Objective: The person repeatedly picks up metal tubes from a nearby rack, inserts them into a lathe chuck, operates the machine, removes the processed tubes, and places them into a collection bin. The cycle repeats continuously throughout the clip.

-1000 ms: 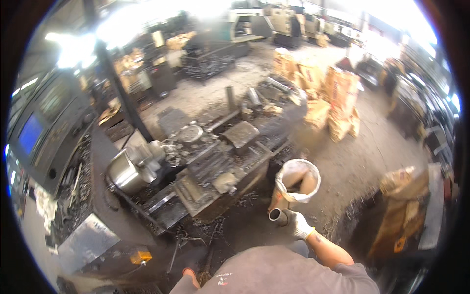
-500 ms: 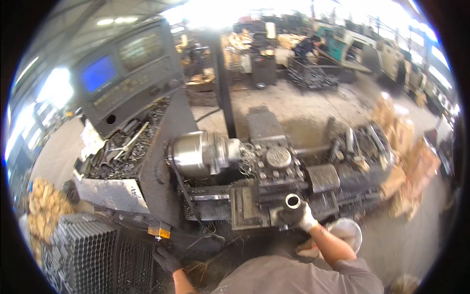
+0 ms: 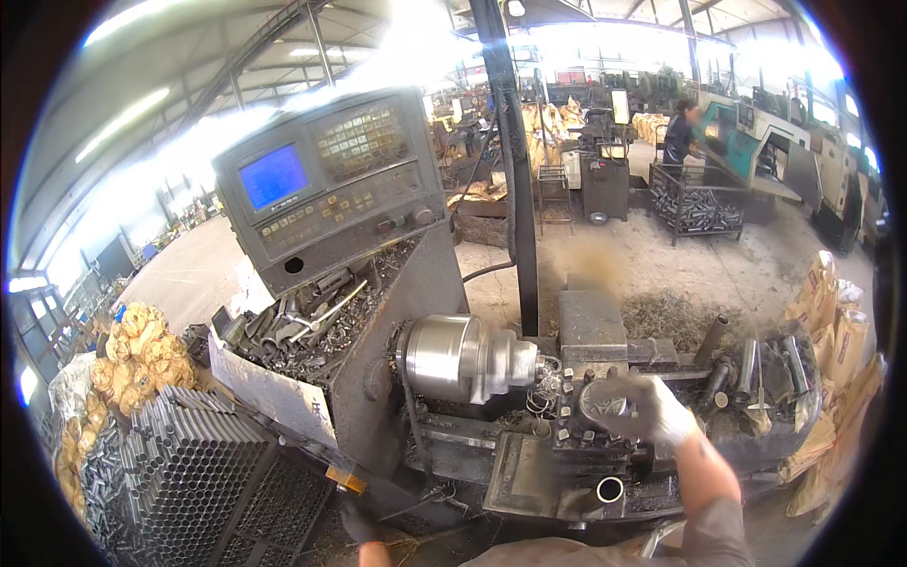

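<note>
My right hand point(image 3: 661, 411), in a dark-and-white glove, reaches over the lathe carriage, beside the round cap of the tool post point(image 3: 601, 406). Motion blurs its fingers, so its grip cannot be made out. Nearer to me, a short metal tube point(image 3: 609, 489) shows its round open end upward on the carriage, apart from both hands. Low on the left, my left hand point(image 3: 362, 523) in a dark glove is close to a small orange block point(image 3: 346, 479); its fingers are dark and partly hidden. The shiny lathe chuck point(image 3: 444, 359) faces the tool post, with curled metal shavings point(image 3: 545, 386) at its front.
A control panel point(image 3: 331, 180) with a blue screen rises at the left. Below it a tray point(image 3: 274, 378) holds tools and chips. Stacked metal tubes point(image 3: 189, 472) stand lower left. Paper sacks point(image 3: 822, 378) line the right. A person point(image 3: 677, 137) stands far off near a wire bin point(image 3: 694, 200).
My right hand has left the short tube and moved away from me to the tool post. The view has tilted up and swung left. My left hand remains near the orange block.
</note>
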{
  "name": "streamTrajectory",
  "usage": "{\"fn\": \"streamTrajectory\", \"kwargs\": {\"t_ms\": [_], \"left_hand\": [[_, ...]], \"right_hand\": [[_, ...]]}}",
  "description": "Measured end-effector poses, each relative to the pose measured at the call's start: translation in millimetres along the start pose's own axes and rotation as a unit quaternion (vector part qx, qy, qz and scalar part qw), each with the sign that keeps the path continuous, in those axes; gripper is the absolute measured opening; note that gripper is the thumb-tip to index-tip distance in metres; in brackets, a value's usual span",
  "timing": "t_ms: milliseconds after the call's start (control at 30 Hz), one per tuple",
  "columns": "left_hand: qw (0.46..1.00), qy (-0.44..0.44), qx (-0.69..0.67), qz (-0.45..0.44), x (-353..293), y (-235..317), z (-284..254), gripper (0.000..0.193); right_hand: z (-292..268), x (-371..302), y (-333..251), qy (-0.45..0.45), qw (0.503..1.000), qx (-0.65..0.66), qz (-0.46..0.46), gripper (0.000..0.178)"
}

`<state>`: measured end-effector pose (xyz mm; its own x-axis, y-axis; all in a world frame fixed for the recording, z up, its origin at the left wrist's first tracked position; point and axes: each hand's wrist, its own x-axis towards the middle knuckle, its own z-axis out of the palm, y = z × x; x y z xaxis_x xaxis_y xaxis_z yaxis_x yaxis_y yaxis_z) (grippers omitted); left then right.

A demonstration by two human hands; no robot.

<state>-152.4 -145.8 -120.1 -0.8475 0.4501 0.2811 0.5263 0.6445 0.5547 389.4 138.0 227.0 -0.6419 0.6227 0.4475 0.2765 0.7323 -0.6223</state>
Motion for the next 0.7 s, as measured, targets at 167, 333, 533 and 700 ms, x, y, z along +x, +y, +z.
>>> {"fn": "streamTrajectory", "kwargs": {"t_ms": [167,333,533,700], "left_hand": [[0.981,-0.050,-0.176,-0.065,-73,-2,28,0.036],[0.955,-0.117,-0.267,-0.057,-92,6,23,0.037],[0.932,-0.138,-0.284,-0.176,-107,11,11,0.037],[0.961,-0.173,-0.192,-0.102,-106,9,12,0.033]], "right_hand": [[47,151,66,-0.378,0.869,-0.290,0.129,0.043],[95,176,131,-0.441,0.820,-0.236,0.278,0.047],[63,162,152,-0.261,0.933,0.047,0.244,0.042],[-20,137,238,0.281,0.875,0.165,0.357,0.036]]}}
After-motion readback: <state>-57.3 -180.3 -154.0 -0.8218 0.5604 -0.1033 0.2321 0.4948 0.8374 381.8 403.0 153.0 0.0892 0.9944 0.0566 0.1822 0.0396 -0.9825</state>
